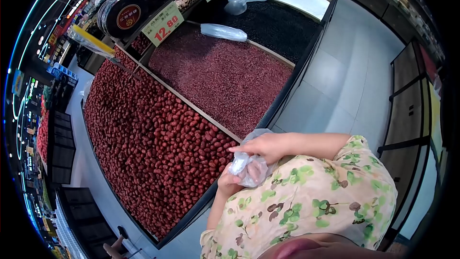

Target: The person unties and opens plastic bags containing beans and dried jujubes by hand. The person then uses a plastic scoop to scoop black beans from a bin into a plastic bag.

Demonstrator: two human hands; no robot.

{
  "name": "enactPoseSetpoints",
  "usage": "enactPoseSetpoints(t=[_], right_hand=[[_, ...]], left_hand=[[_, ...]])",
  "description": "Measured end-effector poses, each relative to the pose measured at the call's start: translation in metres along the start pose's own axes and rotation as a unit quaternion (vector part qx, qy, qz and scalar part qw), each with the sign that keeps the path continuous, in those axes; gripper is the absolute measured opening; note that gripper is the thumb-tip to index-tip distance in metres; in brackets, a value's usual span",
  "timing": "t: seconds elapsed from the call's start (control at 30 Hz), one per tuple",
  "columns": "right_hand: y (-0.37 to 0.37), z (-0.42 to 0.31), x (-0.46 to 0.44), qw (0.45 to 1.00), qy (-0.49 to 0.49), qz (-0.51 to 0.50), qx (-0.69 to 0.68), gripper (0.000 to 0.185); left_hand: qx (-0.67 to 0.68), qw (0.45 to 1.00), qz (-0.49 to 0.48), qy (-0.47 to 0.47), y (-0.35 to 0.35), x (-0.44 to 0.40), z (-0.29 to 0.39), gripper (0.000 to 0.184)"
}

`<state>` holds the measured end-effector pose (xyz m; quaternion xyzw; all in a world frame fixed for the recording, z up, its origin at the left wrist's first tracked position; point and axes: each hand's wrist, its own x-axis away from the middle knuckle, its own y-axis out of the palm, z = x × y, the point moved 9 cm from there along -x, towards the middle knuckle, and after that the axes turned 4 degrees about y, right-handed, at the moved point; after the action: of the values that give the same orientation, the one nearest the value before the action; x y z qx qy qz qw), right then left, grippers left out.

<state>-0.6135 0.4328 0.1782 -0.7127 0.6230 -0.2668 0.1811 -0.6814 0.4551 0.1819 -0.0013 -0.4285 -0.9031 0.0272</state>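
Note:
My right hand [266, 147] is closed on a thin clear plastic bag [246, 167] in front of my body, with the index finger stretched toward the dates. Below it, my left hand [230, 182] grips the lower side of the same bag, and some of its fingers show through the film. The bag is crumpled; whether it holds anything I cannot tell. Both hands are at the near edge of a bin of dried red dates [163, 144]. Beyond the divider lies a heap of small red beans [220, 76].
Black grains [273, 24] fill a farther bin, with a clear plastic scoop [237, 5] on them. A rolled clear bag [223, 32] rests by the beans. Price signs [163, 23] and round packages [125, 15] stand behind. A tiled aisle [340, 62] and shelves lie to the right.

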Motion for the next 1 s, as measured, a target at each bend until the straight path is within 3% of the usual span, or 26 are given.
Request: enactPoseSetpoints(t=[0.07, 0.1, 0.23, 0.3, 0.4, 0.43, 0.47, 0.53, 0.6, 0.63, 0.67, 0.73, 0.8, 0.93, 1.0], right_hand=[[0.017, 0.014, -0.001, 0.995, -0.004, -0.065, 0.082, 0.051], [0.01, 0.013, 0.003, 0.998, -0.014, -0.031, 0.045, 0.026], [-0.021, 0.015, 0.011, 0.987, -0.124, 0.085, 0.066, 0.019], [-0.049, 0.016, 0.02, 0.968, -0.19, 0.157, 0.056, 0.016], [-0.095, 0.051, 0.033, 0.969, -0.148, 0.198, -0.028, 0.01], [-0.107, 0.081, 0.038, 0.967, -0.088, 0.224, -0.085, 0.007], [-0.113, 0.108, 0.044, 0.973, -0.002, 0.19, -0.134, 0.011], [-0.148, 0.124, 0.069, 0.935, 0.006, 0.265, -0.234, 0.014], [-0.157, 0.148, 0.083, 0.834, -0.015, 0.238, -0.498, 0.017], [-0.16, 0.153, 0.092, 0.78, -0.023, 0.199, -0.593, 0.016], [-0.166, 0.152, 0.102, 0.742, -0.015, 0.178, -0.646, 0.019], [-0.175, 0.156, 0.118, 0.701, -0.041, 0.144, -0.697, 0.023], [-0.182, 0.161, 0.135, 0.688, -0.05, 0.132, -0.712, 0.027], [-0.2, 0.174, 0.17, 0.693, -0.078, 0.134, -0.704, 0.036], [-0.204, 0.18, 0.18, 0.763, -0.065, 0.136, -0.629, 0.045]], left_hand=[[-0.005, 0.997, -0.078, -0.012, 0.01, -0.006, -0.009, 0.027], [0.004, 0.998, -0.067, -0.013, 0.003, -0.006, -0.015, 0.028], [-0.01, 0.998, -0.064, -0.005, 0.002, -0.014, -0.019, 0.032], [-0.075, 0.997, -0.008, 0.023, -0.007, -0.02, -0.016, 0.034], [-0.083, 0.992, 0.068, 0.062, -0.005, -0.039, -0.016, 0.043], [-0.096, 0.989, 0.088, 0.064, -0.009, -0.044, -0.018, 0.045], [-0.108, 0.986, 0.109, 0.065, -0.012, -0.05, -0.021, 0.046], [-0.19, 0.966, 0.162, 0.062, -0.007, -0.068, -0.025, 0.048], [-0.33, 0.916, 0.22, 0.056, 0.013, -0.094, -0.019, 0.048], [-0.4, 0.894, 0.203, 0.012, 0.002, -0.102, -0.031, 0.049], [-0.483, 0.853, 0.192, 0.042, -0.001, -0.113, -0.034, 0.049], [-0.544, 0.811, 0.216, 0.005, 0.005, -0.134, -0.037, 0.042], [-0.539, 0.805, 0.246, -0.005, -0.012, -0.146, -0.044, 0.023], [-0.616, 0.74, 0.217, 0.162, -0.001, -0.169, -0.027, 0.017], [-0.457, 0.828, 0.296, 0.134, -0.013, -0.174, -0.033, 0.018]])
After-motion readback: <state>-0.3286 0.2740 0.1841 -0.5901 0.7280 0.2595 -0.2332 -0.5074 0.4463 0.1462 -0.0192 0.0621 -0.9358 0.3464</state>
